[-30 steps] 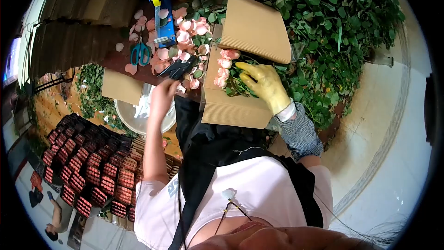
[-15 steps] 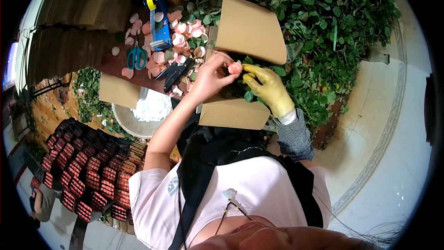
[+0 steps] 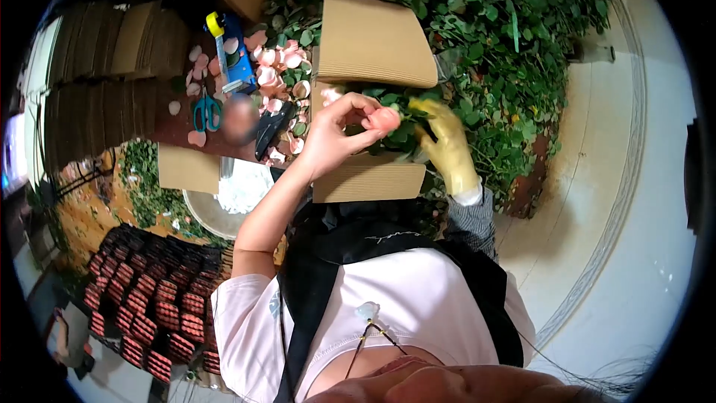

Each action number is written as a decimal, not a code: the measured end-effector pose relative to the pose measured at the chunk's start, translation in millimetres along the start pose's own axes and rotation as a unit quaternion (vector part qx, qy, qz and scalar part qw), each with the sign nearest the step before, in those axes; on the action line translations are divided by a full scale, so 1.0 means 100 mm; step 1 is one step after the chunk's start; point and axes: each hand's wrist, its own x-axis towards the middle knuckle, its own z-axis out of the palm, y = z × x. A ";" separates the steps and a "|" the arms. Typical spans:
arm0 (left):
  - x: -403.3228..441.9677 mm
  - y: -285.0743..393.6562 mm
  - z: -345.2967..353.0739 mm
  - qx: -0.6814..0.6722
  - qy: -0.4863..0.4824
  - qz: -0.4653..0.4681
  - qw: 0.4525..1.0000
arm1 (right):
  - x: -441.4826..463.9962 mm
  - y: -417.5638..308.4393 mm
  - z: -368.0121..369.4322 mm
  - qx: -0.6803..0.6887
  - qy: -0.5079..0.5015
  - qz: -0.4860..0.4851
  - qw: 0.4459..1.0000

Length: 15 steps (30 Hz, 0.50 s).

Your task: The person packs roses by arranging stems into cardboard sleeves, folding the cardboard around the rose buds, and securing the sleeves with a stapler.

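My bare left hand [image 3: 339, 130] pinches a pink rose [image 3: 384, 119] by its bloom, between thumb and fingers. Just right of the bloom is my right hand [image 3: 450, 149], in a yellow glove, its curved fingers among green leaves [image 3: 406, 130]. Motion blurs those fingertips, and whether they grip the stem is unclear. Both hands are over a corrugated cardboard wrapper, its upper flap [image 3: 377, 41] standing above them and its lower flap [image 3: 369, 180] below. Part of another pink bloom [image 3: 330, 95] shows behind my left hand.
Loose pink petals [image 3: 272, 78], a blue tape dispenser [image 3: 237, 60], teal scissors [image 3: 206, 113] and a black stapler-like tool [image 3: 272, 130] lie leftward. A leafy heap [image 3: 514, 52] fills the right. Lower left are a white-filled basin [image 3: 198, 209] and stacked rose bundles [image 3: 149, 295]; a person [image 3: 71, 336] stands beyond.
My left hand has turned, bringing the pink bloom slightly right and more into view. My gloved right hand has drawn its fingertips away from the bloom toward the leaves. The whole view has shifted.
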 end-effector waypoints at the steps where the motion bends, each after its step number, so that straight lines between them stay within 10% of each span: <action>1: -0.01 0.01 -0.06 -0.030 -0.038 -0.037 0.998 | -0.14 0.20 0.14 0.053 0.014 0.031 0.998; 4: -0.01 -0.13 -0.41 0.057 -0.072 -0.187 0.978 | -0.21 0.04 -0.27 -0.070 0.242 0.037 0.967; 6: 0.04 -0.40 -0.55 0.467 -0.046 0.093 0.878 | -0.38 -0.05 -0.69 -0.076 0.352 0.070 0.930; 8: 0.11 -0.48 -0.52 0.551 -0.092 0.168 0.812 | -0.64 -0.16 -1.16 -0.175 0.399 0.079 0.897; 12: 0.12 -0.75 -0.43 0.635 -0.100 0.133 0.755 | -1.15 -0.65 -1.95 -0.462 0.408 0.138 0.775; 15: 0.09 -0.70 -0.37 0.663 -0.044 0.162 0.729 | -1.70 -0.48 -1.93 -0.435 0.542 0.283 0.661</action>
